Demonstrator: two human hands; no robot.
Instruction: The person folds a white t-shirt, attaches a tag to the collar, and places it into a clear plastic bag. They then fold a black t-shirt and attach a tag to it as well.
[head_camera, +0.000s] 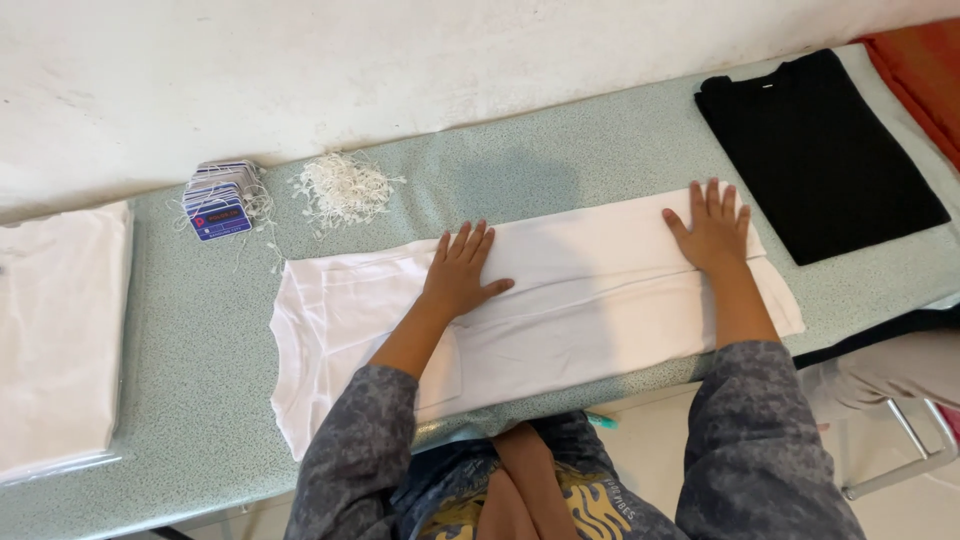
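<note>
A white garment (590, 300) lies lengthwise on the speckled green table (200, 340), folded into a long strip. My left hand (460, 270) rests flat on its middle, fingers spread. Flat on the strip's right end lies my right hand (712, 228), fingers apart too. Neither hand grips anything; both press down on the cloth.
A folded black shirt (820, 150) lies at the far right. A stack of white garments in clear wrap (55, 330) sits at the left edge. A pile of small cards (220, 205) and a heap of white strings (342, 185) lie near the white wall.
</note>
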